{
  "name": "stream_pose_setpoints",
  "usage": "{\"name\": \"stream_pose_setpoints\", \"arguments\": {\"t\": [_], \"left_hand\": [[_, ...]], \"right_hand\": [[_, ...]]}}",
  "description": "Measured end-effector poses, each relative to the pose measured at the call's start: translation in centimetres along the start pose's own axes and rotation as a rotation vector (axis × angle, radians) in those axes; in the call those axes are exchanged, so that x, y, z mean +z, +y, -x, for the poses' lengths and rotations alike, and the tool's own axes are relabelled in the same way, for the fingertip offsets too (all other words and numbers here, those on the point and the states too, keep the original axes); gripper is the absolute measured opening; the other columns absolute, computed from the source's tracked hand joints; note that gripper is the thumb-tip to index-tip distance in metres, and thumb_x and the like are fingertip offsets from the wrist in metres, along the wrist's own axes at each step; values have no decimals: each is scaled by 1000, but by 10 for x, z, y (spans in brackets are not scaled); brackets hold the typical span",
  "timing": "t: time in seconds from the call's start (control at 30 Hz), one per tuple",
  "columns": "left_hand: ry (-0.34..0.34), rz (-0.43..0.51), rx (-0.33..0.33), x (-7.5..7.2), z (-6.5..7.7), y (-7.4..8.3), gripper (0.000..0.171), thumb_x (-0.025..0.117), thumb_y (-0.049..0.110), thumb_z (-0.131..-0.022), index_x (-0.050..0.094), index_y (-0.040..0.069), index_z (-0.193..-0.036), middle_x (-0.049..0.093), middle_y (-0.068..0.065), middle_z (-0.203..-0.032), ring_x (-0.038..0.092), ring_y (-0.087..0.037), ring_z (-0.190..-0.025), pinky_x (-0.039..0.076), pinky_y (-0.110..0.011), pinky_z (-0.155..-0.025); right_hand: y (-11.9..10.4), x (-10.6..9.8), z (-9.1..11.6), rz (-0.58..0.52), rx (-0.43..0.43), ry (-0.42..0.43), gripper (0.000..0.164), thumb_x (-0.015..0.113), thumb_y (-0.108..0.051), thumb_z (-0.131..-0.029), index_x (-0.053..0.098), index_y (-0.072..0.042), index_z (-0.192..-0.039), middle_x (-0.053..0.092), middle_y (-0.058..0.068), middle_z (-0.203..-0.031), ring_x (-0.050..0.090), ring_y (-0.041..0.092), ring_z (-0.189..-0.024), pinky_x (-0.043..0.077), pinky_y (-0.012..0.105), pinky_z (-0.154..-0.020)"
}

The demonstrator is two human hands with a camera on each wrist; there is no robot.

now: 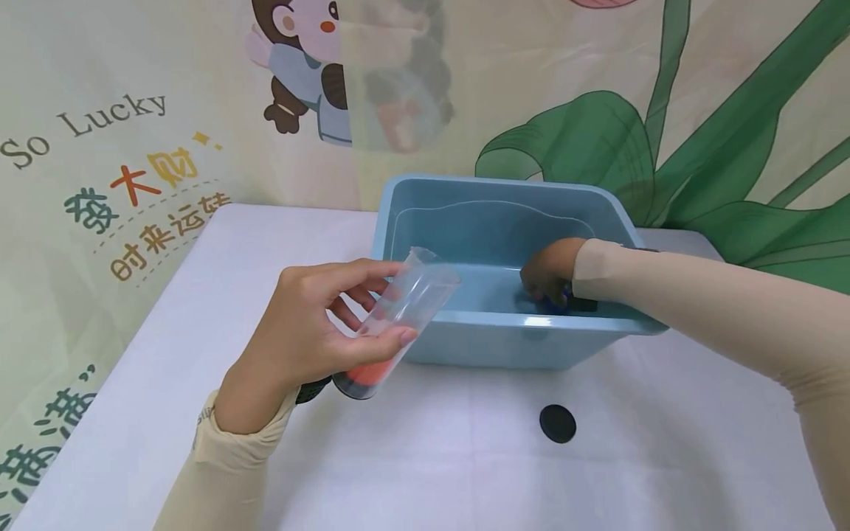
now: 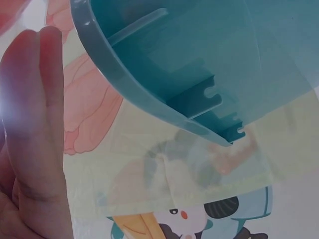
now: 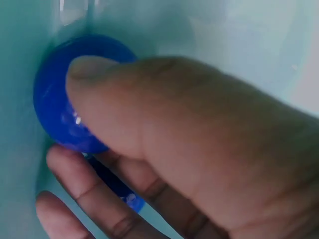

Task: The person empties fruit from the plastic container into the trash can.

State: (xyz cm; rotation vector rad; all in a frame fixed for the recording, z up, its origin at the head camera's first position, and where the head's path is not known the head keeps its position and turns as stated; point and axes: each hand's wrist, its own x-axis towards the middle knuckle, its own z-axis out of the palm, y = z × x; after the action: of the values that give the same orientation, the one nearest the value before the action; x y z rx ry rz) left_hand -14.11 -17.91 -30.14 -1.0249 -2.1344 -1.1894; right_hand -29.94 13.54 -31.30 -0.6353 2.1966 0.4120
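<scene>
My left hand [image 1: 312, 317] grips a clear plastic tube [image 1: 428, 284], tilted with its open mouth up and to the right. Something orange [image 1: 370, 372] sits at the tube's dark lower end. In the left wrist view, only fingers [image 2: 37, 134] of that hand show along the left side. Down inside the light blue bin [image 1: 491, 337] is my right hand [image 1: 547, 269]. It pinches a glossy blue ball [image 3: 52, 97] between thumb and fingers, close by the bin's wall. A second blue piece [image 3: 130, 201] shows partly behind the fingers.
A black disc [image 1: 558, 424] lies on the white tablecloth [image 1: 465, 457] in front of the bin. Another black object [image 1: 312, 389] is partly hidden behind the left wrist. Behind the table hangs a printed cloth [image 1: 199, 59] with leaves and cartoon figures.
</scene>
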Motion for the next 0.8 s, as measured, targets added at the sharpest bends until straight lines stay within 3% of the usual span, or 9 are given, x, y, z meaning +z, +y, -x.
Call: {"name": "stream_pose_setpoints", "arguments": {"t": [0.47,0.8], "left_hand": [[-17,-7,7,0,-2,2,47,87,21,-67,74,5,-110,71,3,-84,67,-8,-70,54,-17,-51],[-24,-1,12,1,-1,1,47,87,22,-68,74,5,-110,72,2,-85,67,-8,-70,54,-17,-51]], "right_hand": [[-2,0,2,58,-2,8,16,79,-4,-80,67,-11,-89,62,3,-82,57,20,-76,49,29,-64],[0,-3,0,-17,-12,92,23,78,-6,-78,68,-7,-98,63,6,-87,57,22,-79,50,31,-65]]}}
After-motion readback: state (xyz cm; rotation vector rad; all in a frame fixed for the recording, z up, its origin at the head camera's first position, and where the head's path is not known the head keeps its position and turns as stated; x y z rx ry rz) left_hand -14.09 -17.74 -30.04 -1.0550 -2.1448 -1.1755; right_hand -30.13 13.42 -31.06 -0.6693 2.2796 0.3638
